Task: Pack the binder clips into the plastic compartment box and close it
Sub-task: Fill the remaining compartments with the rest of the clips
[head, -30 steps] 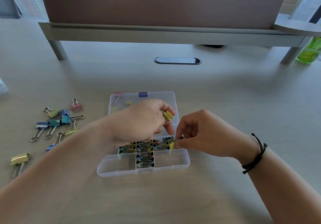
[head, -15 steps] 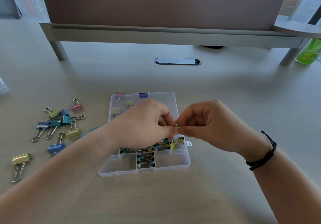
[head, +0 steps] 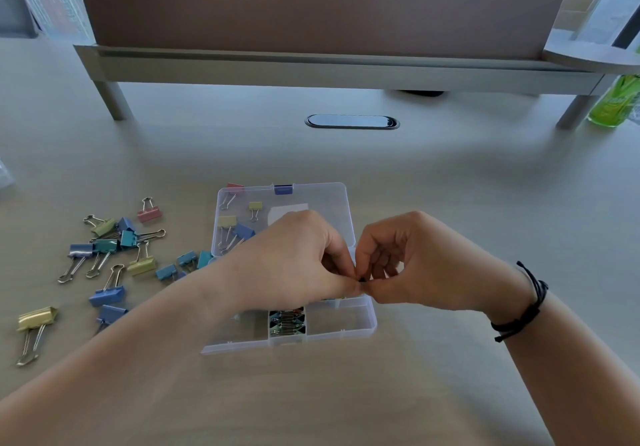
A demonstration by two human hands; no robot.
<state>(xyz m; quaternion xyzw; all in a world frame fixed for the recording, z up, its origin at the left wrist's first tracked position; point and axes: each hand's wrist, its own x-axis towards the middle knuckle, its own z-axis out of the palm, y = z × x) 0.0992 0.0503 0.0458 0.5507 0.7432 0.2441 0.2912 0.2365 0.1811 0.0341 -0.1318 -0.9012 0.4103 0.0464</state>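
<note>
The clear plastic compartment box [head: 360,333] lies open in front of me, its lid [head: 332,196] folded back flat on the table. One near compartment holds small dark binder clips [head: 287,322]. My left hand [head: 298,262] and my right hand [head: 422,262] meet fingertip to fingertip above the box, both pinching a tiny dark binder clip [head: 361,280] that is mostly hidden by the fingers. Several pastel clips [head: 107,251] lie scattered on the table to the left. A few more clips [head: 228,222] show through the lid.
A grey monitor riser [head: 329,68] spans the back of the table, with an oval cable grommet [head: 351,122] in front of it. A green bottle [head: 613,103] stands at the far right. A large yellow clip [head: 34,324] lies near the left edge.
My right hand rose from the compartment row to meet my left hand. The yellow clip in my left fingers is out of sight, and both hands now pinch one small clip.
</note>
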